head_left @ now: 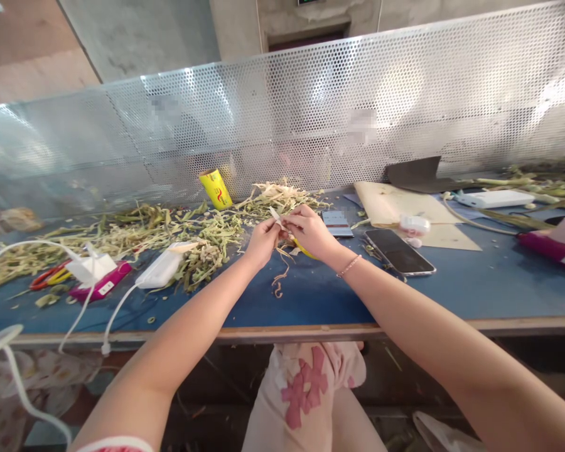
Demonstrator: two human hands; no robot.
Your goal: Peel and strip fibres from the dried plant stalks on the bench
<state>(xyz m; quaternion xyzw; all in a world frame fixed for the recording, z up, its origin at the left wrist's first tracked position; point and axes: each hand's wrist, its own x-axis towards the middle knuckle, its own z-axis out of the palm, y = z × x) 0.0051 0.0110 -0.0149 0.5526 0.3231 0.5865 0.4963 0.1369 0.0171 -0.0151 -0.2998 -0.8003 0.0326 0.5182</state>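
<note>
Both my hands meet over the blue table [320, 295], a little above its surface. My left hand [262, 242] is closed on a pale stalk [277, 218] whose tip sticks up between the hands. My right hand [308, 231] pinches the same stalk from the right, and a yellow tool [303, 249] shows under its palm. Thin curled peelings [280, 274] hang down from the stalk toward the table. A heap of green and pale peelings [207, 235] lies just to the left and behind.
A yellow roll [215, 188] leans on the perforated metal screen [311, 113]. White chargers with cables [161, 270], red scissors [47, 276] and a pink box [101, 285] lie left. A black phone [399, 251], cardboard [395, 204] and more stalks [541, 182] lie right.
</note>
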